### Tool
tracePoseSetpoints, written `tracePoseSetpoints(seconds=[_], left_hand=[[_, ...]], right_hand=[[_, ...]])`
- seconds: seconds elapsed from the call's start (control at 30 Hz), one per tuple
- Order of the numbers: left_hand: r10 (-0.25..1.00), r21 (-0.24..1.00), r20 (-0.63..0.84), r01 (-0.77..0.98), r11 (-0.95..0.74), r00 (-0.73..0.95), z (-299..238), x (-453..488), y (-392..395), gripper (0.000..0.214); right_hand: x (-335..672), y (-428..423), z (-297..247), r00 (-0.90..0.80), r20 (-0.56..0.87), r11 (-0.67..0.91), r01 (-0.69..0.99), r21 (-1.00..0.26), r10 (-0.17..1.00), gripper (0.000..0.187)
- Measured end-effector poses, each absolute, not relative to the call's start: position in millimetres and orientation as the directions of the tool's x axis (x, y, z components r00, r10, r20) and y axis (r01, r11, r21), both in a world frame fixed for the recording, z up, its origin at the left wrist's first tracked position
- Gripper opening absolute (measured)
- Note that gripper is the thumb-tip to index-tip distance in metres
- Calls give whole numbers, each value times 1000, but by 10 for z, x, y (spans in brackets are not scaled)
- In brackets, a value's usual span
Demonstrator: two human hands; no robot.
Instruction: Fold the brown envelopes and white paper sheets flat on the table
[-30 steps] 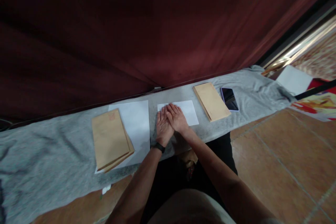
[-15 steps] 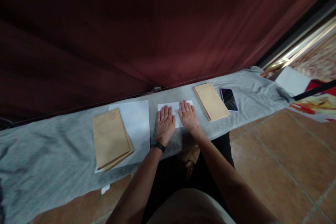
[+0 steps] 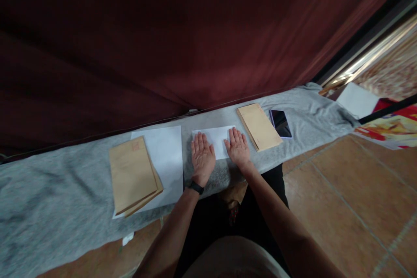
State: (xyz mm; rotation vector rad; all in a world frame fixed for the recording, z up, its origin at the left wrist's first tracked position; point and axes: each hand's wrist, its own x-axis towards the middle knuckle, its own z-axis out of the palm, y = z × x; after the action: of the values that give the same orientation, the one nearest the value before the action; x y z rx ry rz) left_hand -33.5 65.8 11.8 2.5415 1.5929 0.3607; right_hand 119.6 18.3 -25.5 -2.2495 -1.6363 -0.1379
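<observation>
A small white sheet of paper [image 3: 219,140], perhaps folded, lies on the grey cloth between my hands. My left hand [image 3: 202,155] rests flat over its left edge, fingers stretched away from me, a dark band at the wrist. Over the right edge lies my right hand [image 3: 238,147], also flat with the fingers a little apart. To the left, brown envelopes [image 3: 132,173] are stacked askew on larger white paper [image 3: 170,156]. Another stack of brown envelopes [image 3: 259,126] sits just right of my right hand.
A dark-screened phone [image 3: 280,123] lies right of the right-hand envelopes. Grey cloth [image 3: 58,191] covers the long narrow surface. A dark red curtain [image 3: 195,43] hangs along its far side. Printed red and yellow material [image 3: 391,126] shows at the right, above the tiled floor [image 3: 335,191].
My hands have slid apart across the small paper, the left one leftward and the right one rightward, baring its middle. The whole view has shifted slightly.
</observation>
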Motion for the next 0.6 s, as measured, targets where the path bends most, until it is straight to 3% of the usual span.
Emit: tracePoseSetpoints(seconds=[0.23,0.6], left_hand=[[797,282,130,749,-599,589,19,46,638,58],[867,202,116,843,-498,484,7,-369,833,61]], right_hand=[[1210,159,-267,305,277,-255,946,-200,911,59],[1201,179,-273,321,292,-270,941,-202,901,62]])
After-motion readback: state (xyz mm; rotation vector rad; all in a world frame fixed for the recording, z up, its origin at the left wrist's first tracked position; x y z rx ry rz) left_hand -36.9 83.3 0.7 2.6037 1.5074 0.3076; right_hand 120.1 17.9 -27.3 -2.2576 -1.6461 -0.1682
